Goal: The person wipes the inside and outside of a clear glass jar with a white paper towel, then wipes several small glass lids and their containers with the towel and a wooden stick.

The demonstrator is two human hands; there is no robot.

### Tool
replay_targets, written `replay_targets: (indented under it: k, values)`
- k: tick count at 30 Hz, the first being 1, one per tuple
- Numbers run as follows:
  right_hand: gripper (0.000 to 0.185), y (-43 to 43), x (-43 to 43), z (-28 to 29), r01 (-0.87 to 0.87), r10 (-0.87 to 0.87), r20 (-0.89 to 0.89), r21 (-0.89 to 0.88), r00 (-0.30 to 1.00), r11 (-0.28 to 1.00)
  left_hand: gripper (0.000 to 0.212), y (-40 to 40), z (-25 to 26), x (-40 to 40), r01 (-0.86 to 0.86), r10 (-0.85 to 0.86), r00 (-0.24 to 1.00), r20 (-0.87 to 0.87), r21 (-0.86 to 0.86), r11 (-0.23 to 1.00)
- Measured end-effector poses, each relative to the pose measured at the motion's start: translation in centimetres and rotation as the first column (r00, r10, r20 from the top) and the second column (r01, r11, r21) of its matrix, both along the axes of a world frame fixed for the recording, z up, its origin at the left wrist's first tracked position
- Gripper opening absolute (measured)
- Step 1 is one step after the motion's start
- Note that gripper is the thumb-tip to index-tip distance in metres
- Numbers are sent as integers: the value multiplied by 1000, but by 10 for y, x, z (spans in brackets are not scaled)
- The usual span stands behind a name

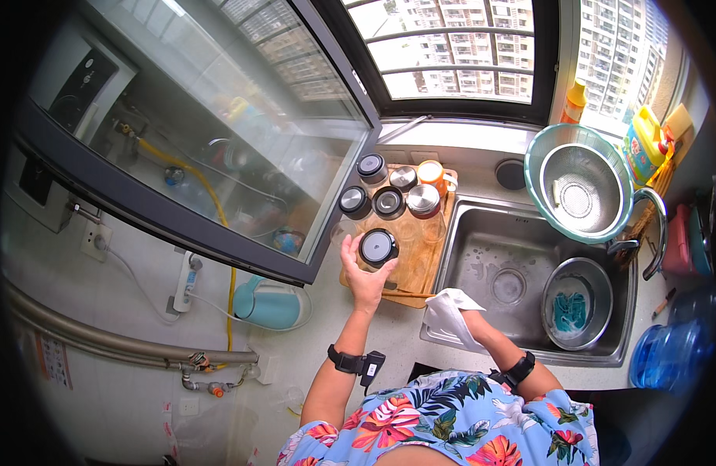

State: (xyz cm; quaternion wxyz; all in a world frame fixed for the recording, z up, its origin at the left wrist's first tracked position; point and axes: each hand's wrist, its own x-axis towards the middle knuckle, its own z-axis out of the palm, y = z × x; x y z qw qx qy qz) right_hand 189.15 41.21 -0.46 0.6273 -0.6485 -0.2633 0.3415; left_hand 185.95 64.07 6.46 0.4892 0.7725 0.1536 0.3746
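Observation:
My left hand [366, 276] has its fingers and thumb around the sides of a round container [379, 248] with a black-rimmed grey top, over the front of a wooden board [423, 265]. A white cloth [451, 311] covers most of my right hand [473, 323], at the sink's left front edge. The right fingers are hidden within the cloth. Behind my left hand, several lidded cups [389, 202] and an orange mug [431, 173] stand on the board. Clear glasses [413, 228] stand in front of them, hard to make out.
A steel sink [480, 256] holds a metal basin [602, 291] with a teal cloth [569, 311] in it. Colanders [626, 192] sit by the faucet [661, 233]. An open window sash [282, 256] juts over the counter's left, near a teal kettle [270, 303].

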Motion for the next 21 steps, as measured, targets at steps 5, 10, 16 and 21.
replay_targets:
  k: [5,10,16,21]
  values:
    - [19,-5,1,5,67,-61,-106,49,992,997,94,-15,25,-1,-5,2,1000,14,217,976]
    - [18,-29,10,2,152,-144,-86,94,986,984,88,-43,54,-4,203,-157,978,-137,468,860]
    - [24,-77,11,13,294,-256,-254,125,933,948,80,-67,66,6,466,-300,885,-356,687,558]
    - [23,-113,10,9,335,-334,-26,49,942,941,77,-89,64,18,561,-340,825,-452,731,389]
